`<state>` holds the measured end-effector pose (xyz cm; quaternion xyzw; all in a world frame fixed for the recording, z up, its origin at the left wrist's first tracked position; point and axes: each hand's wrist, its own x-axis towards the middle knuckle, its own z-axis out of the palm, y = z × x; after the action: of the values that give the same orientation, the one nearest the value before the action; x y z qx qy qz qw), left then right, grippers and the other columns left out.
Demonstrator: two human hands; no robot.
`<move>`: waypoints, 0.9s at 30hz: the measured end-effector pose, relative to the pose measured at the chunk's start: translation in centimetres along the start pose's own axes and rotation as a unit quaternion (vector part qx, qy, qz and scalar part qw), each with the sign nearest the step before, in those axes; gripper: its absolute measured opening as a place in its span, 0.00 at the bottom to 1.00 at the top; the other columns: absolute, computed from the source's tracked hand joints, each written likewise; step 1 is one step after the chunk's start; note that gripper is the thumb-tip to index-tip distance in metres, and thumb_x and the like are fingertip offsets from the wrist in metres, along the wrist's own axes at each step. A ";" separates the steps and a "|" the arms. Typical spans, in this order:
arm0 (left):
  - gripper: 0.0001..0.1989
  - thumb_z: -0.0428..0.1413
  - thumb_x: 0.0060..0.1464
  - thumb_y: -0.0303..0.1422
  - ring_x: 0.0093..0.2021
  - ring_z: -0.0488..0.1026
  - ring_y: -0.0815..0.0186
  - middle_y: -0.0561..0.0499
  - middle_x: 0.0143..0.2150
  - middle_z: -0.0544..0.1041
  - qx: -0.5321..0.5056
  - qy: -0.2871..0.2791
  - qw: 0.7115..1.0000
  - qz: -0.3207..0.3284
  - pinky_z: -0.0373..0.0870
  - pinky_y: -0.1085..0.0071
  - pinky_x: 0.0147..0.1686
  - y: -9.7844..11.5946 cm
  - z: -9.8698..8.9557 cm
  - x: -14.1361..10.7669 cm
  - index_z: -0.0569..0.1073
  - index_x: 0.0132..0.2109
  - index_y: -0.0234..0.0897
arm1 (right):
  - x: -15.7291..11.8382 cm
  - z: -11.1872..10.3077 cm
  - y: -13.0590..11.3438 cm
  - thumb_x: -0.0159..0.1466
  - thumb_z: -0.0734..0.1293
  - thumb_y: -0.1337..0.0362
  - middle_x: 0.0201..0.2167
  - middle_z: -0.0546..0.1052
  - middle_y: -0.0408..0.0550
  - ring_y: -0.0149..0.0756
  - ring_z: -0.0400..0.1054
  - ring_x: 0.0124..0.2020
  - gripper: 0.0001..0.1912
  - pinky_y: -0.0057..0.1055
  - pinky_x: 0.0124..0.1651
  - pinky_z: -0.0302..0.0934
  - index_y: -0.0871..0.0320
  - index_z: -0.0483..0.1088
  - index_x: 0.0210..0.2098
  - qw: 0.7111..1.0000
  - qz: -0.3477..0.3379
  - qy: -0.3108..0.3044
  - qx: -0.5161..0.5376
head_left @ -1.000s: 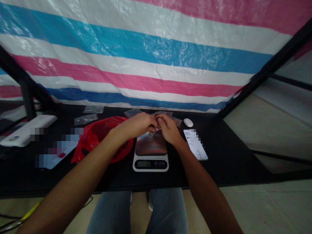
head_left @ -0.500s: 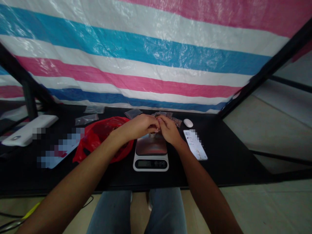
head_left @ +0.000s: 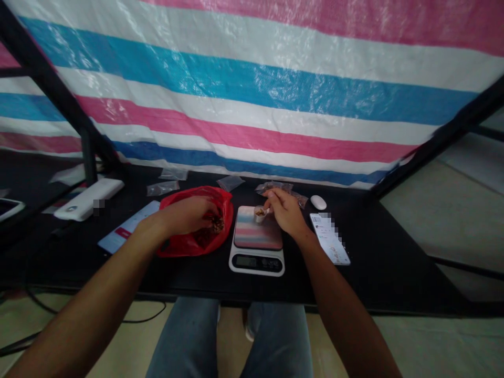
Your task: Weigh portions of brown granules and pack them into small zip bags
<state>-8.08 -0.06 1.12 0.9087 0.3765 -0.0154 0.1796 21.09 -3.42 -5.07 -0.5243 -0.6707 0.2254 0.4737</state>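
My left hand (head_left: 185, 216) reaches into the mouth of a red plastic bag (head_left: 197, 244), and its fingertips are hidden among brown, chunky contents (head_left: 216, 224). Whether it grips any of them, I cannot tell. My right hand (head_left: 285, 212) pinches the handle of a small white scoop (head_left: 259, 213) holding some brown material. The scoop sits low over the shiny platform of a digital kitchen scale (head_left: 256, 257), apparently touching it near the back edge.
The black table holds several small clear plastic bags (head_left: 173, 174) along the back, a white mouse (head_left: 318, 202), a phone (head_left: 329, 239), a white power bank (head_left: 88, 199) and a printed card (head_left: 128, 233). A striped tarpaulin (head_left: 252, 105) hangs behind the table.
My hands were together above the scale. My left hand has moved left into the red bag, while my right keeps the scoop at the scale. The view has tilted slightly.
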 end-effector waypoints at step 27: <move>0.15 0.58 0.62 0.26 0.54 0.79 0.54 0.43 0.55 0.82 0.042 0.002 0.999 0.032 0.73 0.64 0.56 0.5 2.6 2.1 0.81 0.54 0.37 | 0.0 0.0 0.2 0.74 0.60 0.57 0.27 0.80 0.44 0.36 0.74 0.30 0.15 0.32 0.37 0.64 0.56 0.76 0.39 0.999 -0.004 -0.015 -0.032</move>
<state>-5.97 0.17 -1.53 0.9271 0.3466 -0.0237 0.1405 21.24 -3.40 -5.25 -0.5331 -0.6869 0.2096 0.4473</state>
